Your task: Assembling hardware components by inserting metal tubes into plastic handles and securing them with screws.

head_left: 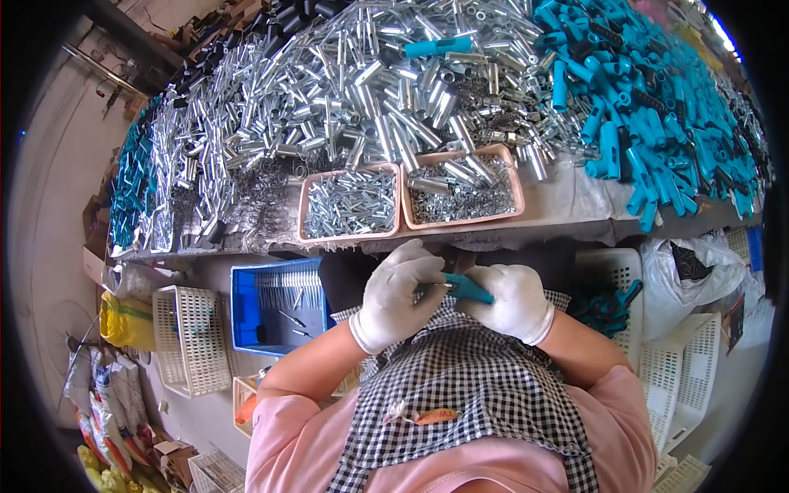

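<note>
In front of my apron, both gloved hands are closed on a teal plastic handle (468, 288), which lies between them at a slight tilt. My right hand (516, 301) grips its right end. My left hand (401, 294) has its fingers closed around the left end, where a small dark and metallic bit shows; what else those fingers cover is hidden. Just beyond my hands, at the bench edge, sits a pinkish tray of small metal pins (349, 204). Beside it stands a similar tray of tiny metal parts (462, 201), with several metal tubes lying across it.
Shiny metal tubes (329, 107) cover the bench, with a heap of teal handles (641, 123) at right. Below the bench's left are a blue bin (246, 308) with long metal pieces and a white crate (191, 341). White crates (678, 370) and a white sack (686, 283) stand right.
</note>
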`<state>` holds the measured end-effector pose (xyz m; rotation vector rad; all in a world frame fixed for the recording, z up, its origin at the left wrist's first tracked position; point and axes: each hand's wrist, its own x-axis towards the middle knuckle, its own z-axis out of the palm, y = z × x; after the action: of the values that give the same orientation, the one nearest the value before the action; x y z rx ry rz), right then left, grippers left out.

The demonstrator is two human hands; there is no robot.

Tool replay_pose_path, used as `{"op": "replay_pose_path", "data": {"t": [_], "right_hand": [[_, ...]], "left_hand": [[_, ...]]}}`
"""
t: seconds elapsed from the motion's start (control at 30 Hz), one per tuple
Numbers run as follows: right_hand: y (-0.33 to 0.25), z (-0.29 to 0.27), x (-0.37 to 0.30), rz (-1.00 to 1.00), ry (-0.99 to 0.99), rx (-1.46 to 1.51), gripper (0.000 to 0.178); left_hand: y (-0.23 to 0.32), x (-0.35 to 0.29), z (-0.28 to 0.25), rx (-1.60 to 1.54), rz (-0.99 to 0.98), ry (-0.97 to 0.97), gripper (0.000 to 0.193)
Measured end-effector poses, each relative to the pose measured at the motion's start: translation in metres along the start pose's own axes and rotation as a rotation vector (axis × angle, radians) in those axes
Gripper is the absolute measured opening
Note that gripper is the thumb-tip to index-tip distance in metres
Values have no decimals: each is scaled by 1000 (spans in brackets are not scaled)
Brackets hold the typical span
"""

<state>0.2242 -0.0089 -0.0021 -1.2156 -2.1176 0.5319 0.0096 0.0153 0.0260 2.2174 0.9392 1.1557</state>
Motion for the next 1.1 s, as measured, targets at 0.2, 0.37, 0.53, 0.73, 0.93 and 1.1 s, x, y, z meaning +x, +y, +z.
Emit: {"op": "replay_pose_path", "data": {"t": [0.2, 0.37, 0.53, 0.73, 0.93, 1.1], "right_hand": [[-1, -7, 4, -74, 9, -135, 38], [3, 1, -4, -44, -90, -154, 37], [-10, -10, -9, -98, -120, -122, 34], [-18, -18, -9, -179, -151, -94, 38], [-12, -10, -8, -250, -109, -64, 35], [-7, -11, -6, -377, -84, -188, 45]], "left_hand": [[1, 8, 4, 85, 141, -71, 28], [6, 1, 11, 380, 255, -403, 20], [12, 18, -7, -4, -32, -552, 29], [-10, 25, -11, -324, -555, -1009, 56], [-4, 16, -16, -230, -534, -868, 56], [-21, -6, -26, -256, -625, -766, 53]]}}
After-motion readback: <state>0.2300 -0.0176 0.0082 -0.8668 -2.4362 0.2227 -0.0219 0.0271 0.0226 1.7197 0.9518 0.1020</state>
